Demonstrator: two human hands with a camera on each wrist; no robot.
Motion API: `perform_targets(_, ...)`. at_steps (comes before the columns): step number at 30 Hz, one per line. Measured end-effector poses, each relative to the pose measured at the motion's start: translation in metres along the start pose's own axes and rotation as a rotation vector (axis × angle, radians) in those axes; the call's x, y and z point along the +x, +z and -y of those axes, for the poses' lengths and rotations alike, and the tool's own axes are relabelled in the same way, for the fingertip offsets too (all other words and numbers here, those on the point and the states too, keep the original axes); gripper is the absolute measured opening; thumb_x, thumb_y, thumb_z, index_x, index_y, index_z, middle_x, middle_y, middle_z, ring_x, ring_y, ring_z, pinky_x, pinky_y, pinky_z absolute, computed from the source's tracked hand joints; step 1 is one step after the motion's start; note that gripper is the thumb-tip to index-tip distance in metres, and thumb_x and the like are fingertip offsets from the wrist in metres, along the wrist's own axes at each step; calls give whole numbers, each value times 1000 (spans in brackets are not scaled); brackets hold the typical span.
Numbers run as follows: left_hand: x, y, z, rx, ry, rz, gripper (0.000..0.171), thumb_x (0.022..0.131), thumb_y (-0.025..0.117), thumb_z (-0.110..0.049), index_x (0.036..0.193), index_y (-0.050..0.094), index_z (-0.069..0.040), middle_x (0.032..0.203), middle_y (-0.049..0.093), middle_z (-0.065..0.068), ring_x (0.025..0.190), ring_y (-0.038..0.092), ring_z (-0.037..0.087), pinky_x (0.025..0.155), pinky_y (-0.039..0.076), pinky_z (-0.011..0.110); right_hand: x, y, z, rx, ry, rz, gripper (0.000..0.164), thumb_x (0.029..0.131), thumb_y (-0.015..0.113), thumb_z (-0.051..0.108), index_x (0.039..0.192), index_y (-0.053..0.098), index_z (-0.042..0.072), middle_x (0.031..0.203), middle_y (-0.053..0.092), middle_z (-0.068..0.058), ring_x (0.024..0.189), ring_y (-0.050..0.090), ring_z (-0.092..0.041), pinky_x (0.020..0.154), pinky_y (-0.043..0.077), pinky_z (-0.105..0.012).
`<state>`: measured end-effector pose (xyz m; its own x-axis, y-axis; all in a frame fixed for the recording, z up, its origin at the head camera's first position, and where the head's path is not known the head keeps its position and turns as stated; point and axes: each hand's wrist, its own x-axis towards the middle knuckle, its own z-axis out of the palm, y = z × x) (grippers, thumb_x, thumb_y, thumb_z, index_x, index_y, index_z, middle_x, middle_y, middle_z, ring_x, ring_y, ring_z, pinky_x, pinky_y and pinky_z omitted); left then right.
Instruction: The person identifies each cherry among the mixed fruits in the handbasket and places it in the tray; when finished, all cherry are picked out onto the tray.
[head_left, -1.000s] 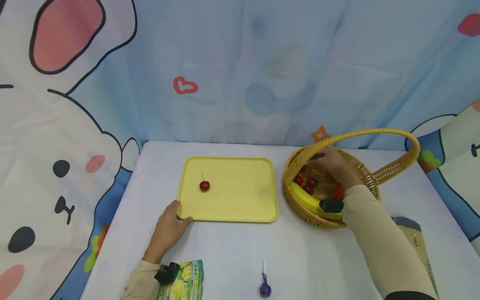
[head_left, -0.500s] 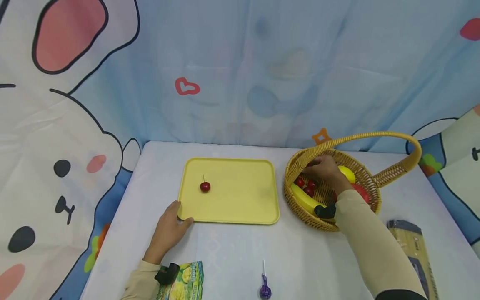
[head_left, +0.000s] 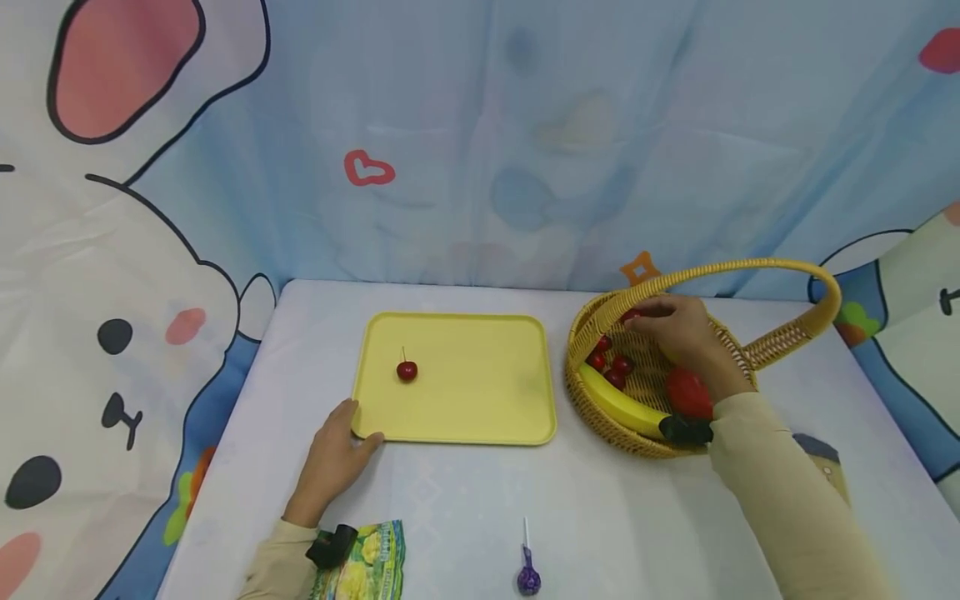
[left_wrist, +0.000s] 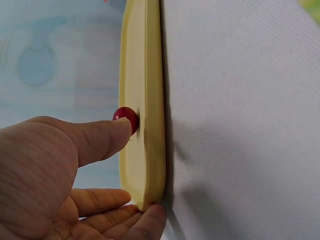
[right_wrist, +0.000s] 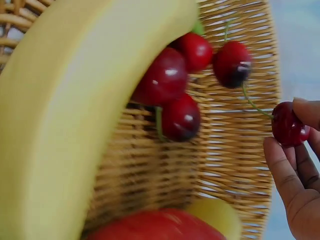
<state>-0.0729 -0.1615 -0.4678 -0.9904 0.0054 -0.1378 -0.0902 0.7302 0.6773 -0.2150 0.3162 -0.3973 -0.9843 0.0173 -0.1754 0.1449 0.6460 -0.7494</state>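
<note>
My right hand (head_left: pixel 678 333) is over the back of the wicker basket (head_left: pixel 611 437), thumb and fingers pinching a dark red cherry (right_wrist: pixel 290 125) by its body; its stem trails to the left in the right wrist view. Several other cherries (right_wrist: pixel 181 117) lie in the basket beside a banana (head_left: pixel 618 402). At the near-left corner of the yellow tray (head_left: pixel 480 383), my left hand (head_left: pixel 333 458) touches the edges with fairly straight fingers and thumb. One cherry (head_left: pixel 407 371) with its stem up rests on the tray, left of its middle.
A large red fruit (head_left: pixel 688 393) and a partly hidden yellow one (right_wrist: pixel 217 217) also lie in the basket, whose handle (head_left: pixel 750 265) arches over it. Nearer me are a green-yellow packet (head_left: pixel 367 562), a purple lollipop (head_left: pixel 528 575) and a tan package (head_left: pixel 825 467) partly behind my right sleeve.
My right hand, earlier reaching down among the fruit, has risen toward the basket's back rim with a cherry now visible in its fingers. The left hand keeps its place at the tray.
</note>
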Motion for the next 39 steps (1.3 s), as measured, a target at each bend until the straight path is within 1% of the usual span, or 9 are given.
perform_targets(3,0,-1,-1,-3,-2,2,71,93,69,-17,144,34,17,151,33,37,141,33,49,114,32,58,-13,-8,10,6,22,-37,59,92,70,43,133,59,3,134,56,-18,121,52,-31,99,47,-50)
perform_targets(10,0,0,0,2,-9,12,71,93,68,-18,145,34,17,152,32,37,142,32,50,114,31,59,-47,-25,31,23,39,-104,65,86,70,55,134,61,12,122,61,3,101,56,-5,78,52,-17)
perform_targets(13,0,-1,1,5,-7,8,71,93,69,-18,145,34,17,152,32,37,141,32,50,114,31,59,-61,-27,36,20,7,-114,65,85,72,54,133,63,11,124,59,10,101,53,0,75,50,-13)
perform_targets(15,1,-1,2,6,-3,5,71,93,69,-18,145,34,17,151,32,37,141,33,50,115,31,59,-71,-25,38,9,-22,-124,61,86,73,50,130,65,9,121,58,14,91,53,-1,66,50,-17)
perform_targets(18,1,-1,2,6,2,5,71,93,69,-18,145,34,17,151,33,37,141,33,49,114,32,58,-85,-18,40,-2,-84,-134,51,88,75,40,125,68,6,114,57,20,94,51,1,66,49,-16)
perform_targets(22,2,-1,1,8,7,6,72,93,69,-18,145,34,16,151,33,36,141,34,48,114,32,58,-103,-1,44,56,-210,-110,39,88,77,21,118,70,-1,107,60,22,104,53,2,75,51,-11)
perform_targets(26,2,0,1,5,6,2,72,93,69,-18,145,34,17,151,33,37,141,34,49,114,32,58,-114,25,52,151,-314,-36,33,86,78,9,115,71,-6,106,64,18,97,62,-3,72,56,-16)
perform_targets(31,2,0,0,-7,-7,9,72,93,69,-19,145,33,17,152,31,37,142,31,49,115,30,58,-110,62,57,267,-324,27,32,86,77,7,114,71,-6,105,67,12,97,61,-6,77,56,-17)
perform_targets(39,2,2,-1,-4,-9,5,72,93,70,-18,145,34,17,152,32,37,142,32,49,115,31,58,-80,125,62,382,-258,101,35,84,78,7,117,71,-5,117,68,-19,99,63,-11,75,55,-17)
